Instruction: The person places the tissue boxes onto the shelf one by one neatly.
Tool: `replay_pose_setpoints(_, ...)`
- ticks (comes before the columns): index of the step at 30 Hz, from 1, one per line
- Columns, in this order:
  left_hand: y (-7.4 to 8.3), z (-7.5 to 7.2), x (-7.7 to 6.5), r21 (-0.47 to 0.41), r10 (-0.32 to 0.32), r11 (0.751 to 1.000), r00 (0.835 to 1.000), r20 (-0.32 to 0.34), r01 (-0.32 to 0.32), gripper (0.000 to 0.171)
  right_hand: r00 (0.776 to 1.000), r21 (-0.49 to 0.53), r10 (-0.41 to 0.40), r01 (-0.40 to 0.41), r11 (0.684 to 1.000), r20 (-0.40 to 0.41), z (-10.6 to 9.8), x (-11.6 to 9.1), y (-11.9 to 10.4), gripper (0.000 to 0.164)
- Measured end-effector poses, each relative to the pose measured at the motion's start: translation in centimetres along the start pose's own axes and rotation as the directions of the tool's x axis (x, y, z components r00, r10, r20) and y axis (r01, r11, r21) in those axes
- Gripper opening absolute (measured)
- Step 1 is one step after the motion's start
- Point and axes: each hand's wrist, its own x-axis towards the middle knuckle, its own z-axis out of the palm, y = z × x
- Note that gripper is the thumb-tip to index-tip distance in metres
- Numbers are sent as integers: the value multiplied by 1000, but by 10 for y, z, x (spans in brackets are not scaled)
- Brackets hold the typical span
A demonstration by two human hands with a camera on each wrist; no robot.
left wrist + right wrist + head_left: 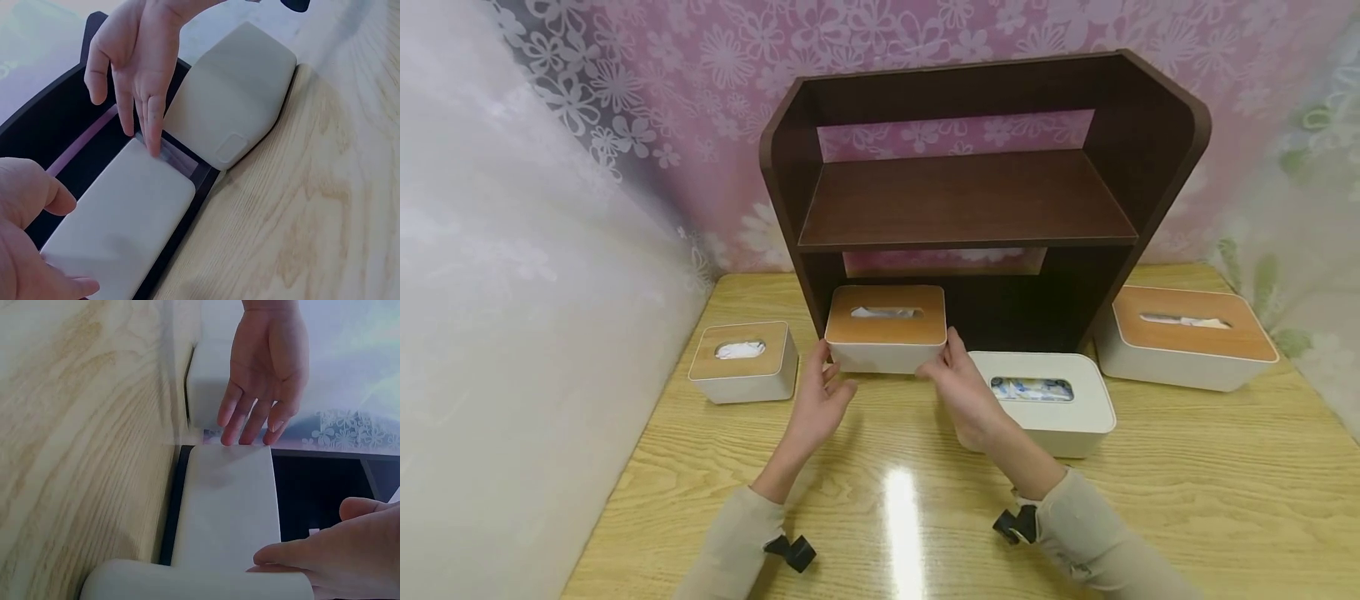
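Your left hand and right hand, straight-fingered, touch opposite ends of a white, wood-topped oblong box, likely for balance.

The left hand and right hand flank a pale box at a dark shelf.

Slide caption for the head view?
Left grip and right grip flank a brown-lidded white rectangular tissue box low in a dark brown wooden shelf.
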Motion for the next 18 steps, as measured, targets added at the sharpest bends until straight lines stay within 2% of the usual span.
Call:
replay_pose_setpoints(4, 1, 0, 0, -13, -46, 999, 998, 41, 46, 85, 999, 27, 31, -31, 999, 19, -6, 2, -4, 92)
replay_pose_setpoints(12, 4, 0, 7, 8, -116, 993, 988, 102, 116, 92, 998, 210, 35, -44, 977, 46, -13, 10, -9, 79)
replay_pose_setpoints(18, 28, 0, 4, 5, -149, 989, 979, 136, 150, 92, 999, 337, 18, -33, 941, 49, -17, 16, -9, 77)
